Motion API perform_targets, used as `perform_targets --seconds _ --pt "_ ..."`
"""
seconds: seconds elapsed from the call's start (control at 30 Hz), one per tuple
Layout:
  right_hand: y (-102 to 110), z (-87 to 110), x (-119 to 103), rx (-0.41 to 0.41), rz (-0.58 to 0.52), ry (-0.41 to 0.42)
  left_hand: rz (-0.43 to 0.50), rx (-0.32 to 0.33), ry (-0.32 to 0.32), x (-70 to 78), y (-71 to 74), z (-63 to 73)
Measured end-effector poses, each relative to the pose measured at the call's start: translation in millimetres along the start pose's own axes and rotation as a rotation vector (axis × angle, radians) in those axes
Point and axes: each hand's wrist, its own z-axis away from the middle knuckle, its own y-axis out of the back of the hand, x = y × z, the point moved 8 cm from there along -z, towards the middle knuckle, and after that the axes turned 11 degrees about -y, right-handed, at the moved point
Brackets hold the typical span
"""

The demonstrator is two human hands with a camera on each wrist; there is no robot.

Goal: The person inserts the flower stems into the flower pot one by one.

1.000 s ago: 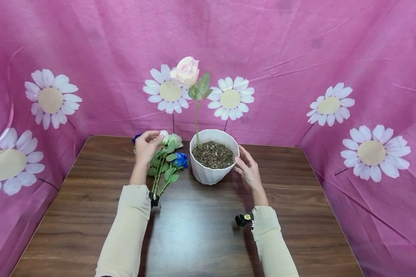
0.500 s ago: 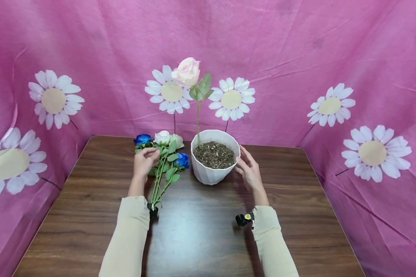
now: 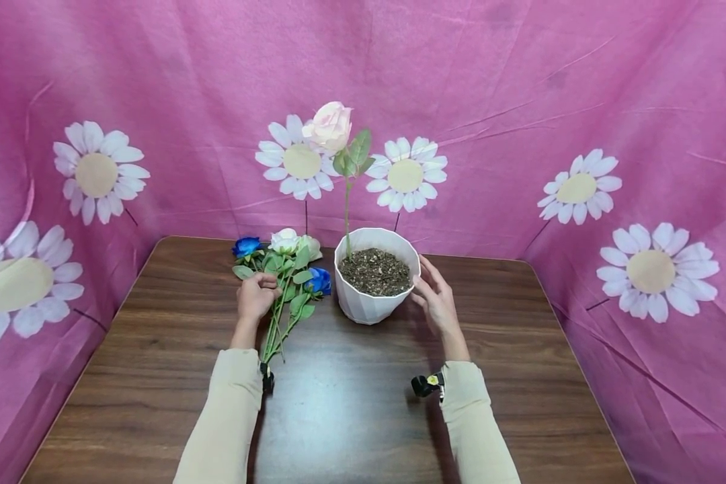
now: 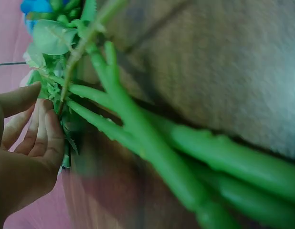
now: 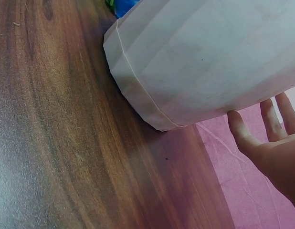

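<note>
My left hand [image 3: 257,296] is at the cut roses lying on the table, its fingers beside their green stems [image 3: 275,329]. In the left wrist view the thumb and fingertips of that left hand [image 4: 30,138] come close together next to stems and leaves; no stem shows clearly gripped. Two blue roses [image 3: 319,281] and two white roses [image 3: 285,240] make up the visible blooms. My right hand [image 3: 439,304] rests its extended fingers against the right side of a white faceted pot [image 3: 369,308]. Soil [image 3: 375,272] fills the pot, and a pale pink rose [image 3: 329,128] stands upright at its left edge.
The brown wooden table [image 3: 339,417] runs back to a pink cloth [image 3: 472,81] printed with large white daisies. Black wrist cameras [image 3: 425,385] sit at both cuffs, the left one close to the stem ends.
My left hand has drawn back from the blooms down to the stems, uncovering the rear blue rose and white roses. The right hand stays at the pot.
</note>
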Motion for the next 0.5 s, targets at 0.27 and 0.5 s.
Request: perform_targets --seconds 0.27,0.5 --pt "-1 0.5 0 0.001 -0.014 -0.004 -0.207 -0.055 -0.054 4.7 -3.6 -1.7" --pt "-2 1.5 -1 -0.006 -0.028 0.008 -0.351 -0.120 -0.101 10.7 -8.8 -1.7"
